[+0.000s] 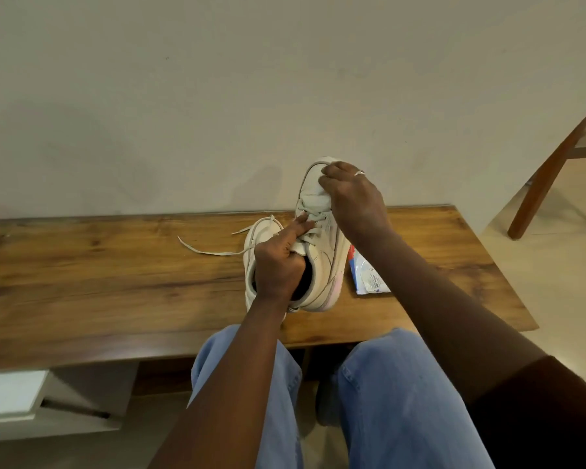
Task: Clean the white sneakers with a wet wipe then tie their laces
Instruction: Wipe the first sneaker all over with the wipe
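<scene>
One white sneaker (325,252) is tilted up with its toe raised toward the wall and its heel near the wooden table (115,272). My left hand (279,262) grips it at the tongue and collar, the index finger stretched along the laces. My right hand (349,198) presses a white wet wipe (321,191) against the toe box, its fingers curled over the wipe. The second white sneaker (252,262) lies on the table just left of the first, largely hidden by my left hand. Its loose lace (203,251) trails to the left.
A pack of wet wipes (367,277) lies on the table right of the held sneaker. A plain wall rises just behind the table. A wooden chair (548,174) stands at the far right on the tiled floor. My knees in blue jeans sit under the table's near edge.
</scene>
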